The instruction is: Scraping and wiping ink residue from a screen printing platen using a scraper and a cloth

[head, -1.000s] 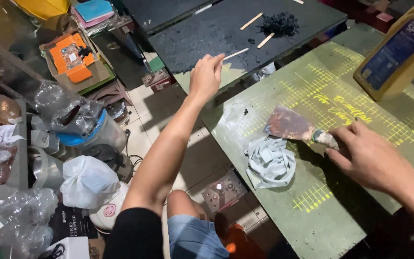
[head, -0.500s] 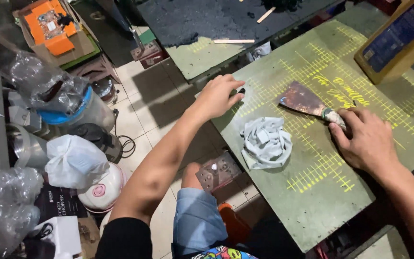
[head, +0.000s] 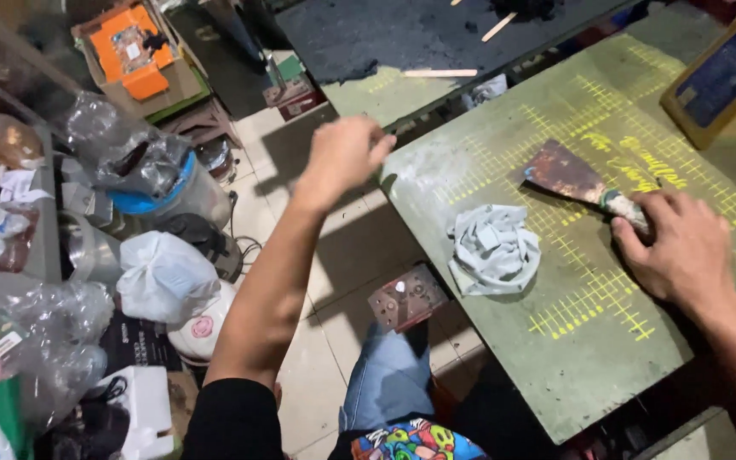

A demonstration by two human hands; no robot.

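Observation:
My right hand (head: 683, 251) grips the wrapped handle of a rusty putty scraper (head: 566, 175), whose blade lies flat on the green table (head: 589, 358) marked with yellow grid lines. A crumpled grey cloth (head: 494, 249) sits on the table just left of that hand. My left hand (head: 347, 158) hovers off the table's left edge, above the tiled floor. Its fingers are curled into a loose fist, and nothing shows in it.
A yellow canister with a blue label (head: 717, 77) stands at the table's far right. Wooden sticks (head: 440, 73) lie on a dark board (head: 385, 34) behind. Plastic bags (head: 129, 153), a white bag (head: 163, 277) and an orange-filled cardboard box (head: 134, 51) crowd the left. A small reddish box (head: 406, 298) lies on the floor.
My left hand has pulled back from the table's far edge, touched the near-left corner, then lifted off to the left with fingers curling. My right hand keeps hold of the scraper.

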